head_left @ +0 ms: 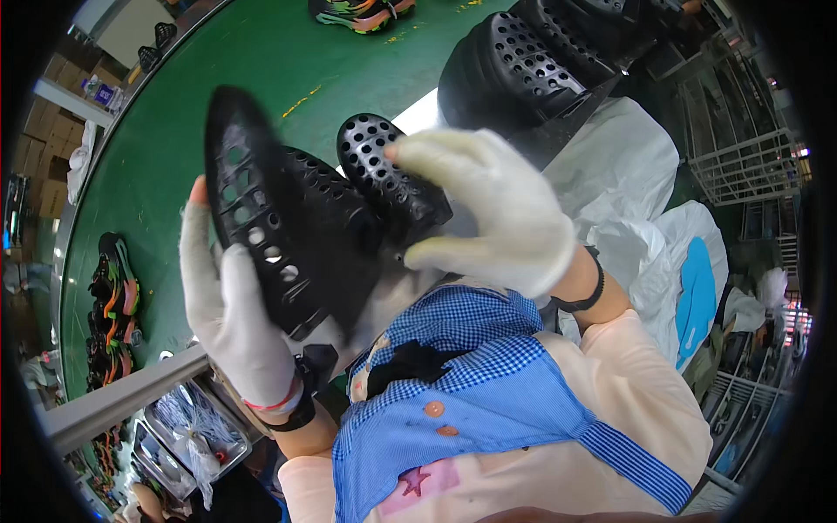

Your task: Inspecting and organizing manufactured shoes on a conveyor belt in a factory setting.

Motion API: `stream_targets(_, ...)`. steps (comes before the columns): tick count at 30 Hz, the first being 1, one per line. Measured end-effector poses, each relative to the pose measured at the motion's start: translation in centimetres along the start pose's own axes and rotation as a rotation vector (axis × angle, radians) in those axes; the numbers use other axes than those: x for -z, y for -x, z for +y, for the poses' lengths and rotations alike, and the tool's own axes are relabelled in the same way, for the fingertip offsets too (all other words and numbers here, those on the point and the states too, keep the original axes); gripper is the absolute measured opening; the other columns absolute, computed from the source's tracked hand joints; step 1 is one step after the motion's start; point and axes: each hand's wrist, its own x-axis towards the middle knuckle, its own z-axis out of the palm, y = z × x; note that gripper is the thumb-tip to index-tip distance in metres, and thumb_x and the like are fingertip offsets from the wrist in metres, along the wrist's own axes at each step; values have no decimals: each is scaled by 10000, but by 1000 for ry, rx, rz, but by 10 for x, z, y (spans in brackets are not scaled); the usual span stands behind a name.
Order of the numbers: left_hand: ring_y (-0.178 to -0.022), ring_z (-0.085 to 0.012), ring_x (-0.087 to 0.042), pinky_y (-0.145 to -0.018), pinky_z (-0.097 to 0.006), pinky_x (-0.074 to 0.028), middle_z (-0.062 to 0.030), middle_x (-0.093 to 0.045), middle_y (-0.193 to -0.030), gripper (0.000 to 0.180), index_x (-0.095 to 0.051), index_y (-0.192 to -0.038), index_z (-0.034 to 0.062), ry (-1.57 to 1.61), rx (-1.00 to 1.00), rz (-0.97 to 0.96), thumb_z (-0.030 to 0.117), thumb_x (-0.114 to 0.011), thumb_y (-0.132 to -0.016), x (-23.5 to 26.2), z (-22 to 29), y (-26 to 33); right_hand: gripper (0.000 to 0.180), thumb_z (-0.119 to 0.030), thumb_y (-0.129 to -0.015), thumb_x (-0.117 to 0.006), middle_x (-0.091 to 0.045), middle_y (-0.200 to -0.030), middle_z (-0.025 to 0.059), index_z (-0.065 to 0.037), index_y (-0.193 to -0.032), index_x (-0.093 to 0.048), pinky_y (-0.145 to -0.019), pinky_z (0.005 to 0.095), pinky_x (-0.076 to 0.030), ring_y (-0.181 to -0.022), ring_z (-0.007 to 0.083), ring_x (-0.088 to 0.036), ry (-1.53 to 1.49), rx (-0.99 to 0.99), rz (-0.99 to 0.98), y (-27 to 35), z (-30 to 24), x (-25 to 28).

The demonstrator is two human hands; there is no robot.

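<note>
My left hand [231, 301], in a white glove with bare fingertips, grips a large black perforated plastic shoe tree [261, 209], raised and tilted, its upper end blurred. Behind it is another black perforated piece [327, 187], partly hidden. My right hand [501, 205], gloved alike, curls around a smaller black perforated shoe tree [370, 148]. Its fingers lie over that piece's side, with the thumb below. The pieces overlap between my hands, so I cannot tell whether they are joined.
Several black perforated shoe forms [532, 65] stand in a row at the far right. Colourful shoes [113, 296] lie along the green table [174, 148] at left, another shoe [362, 13] at the far edge. White plastic bags [628, 166] and a wire rack [745, 166] are at right; laces [187, 418] fill a tray at lower left.
</note>
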Motion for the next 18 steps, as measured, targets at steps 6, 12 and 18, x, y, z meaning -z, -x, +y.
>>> stream_targets(6, -852, -53, -578, -774, -177, -458, -75, -614, -1117, 499, -381, -1440, -43, -59, -97, -71, -29, -396, -941, -26, 21, 1, 982, -152, -589, -904, -514, -1345, 155, -1, -1418, -400, -965, 365, -479, -1182, 270, -544, -370, 62, -9, -8, -29, 1)
stream_targets(12, -1131, -148, -552, -1003, -266, -418, -145, -506, -1358, 548, -328, -1454, -71, -276, -470, 9, -86, -420, -914, -53, 9, 9, 1089, -70, -728, -814, -297, -1518, 159, -29, -1527, -75, -1158, 419, -252, -1398, 245, -330, -1007, -31, 104, -9, -27, -21)
stream_targets(18, -800, -107, -587, -758, -225, -496, -131, -582, -1115, 569, -493, -1356, -50, -196, -327, -108, -109, -592, -799, -38, 7, 3, 661, 139, -767, -589, -530, -1317, 156, 14, -1395, -423, -975, 310, -450, -1168, 224, -551, -206, 52, 312, -7, -10, -2)
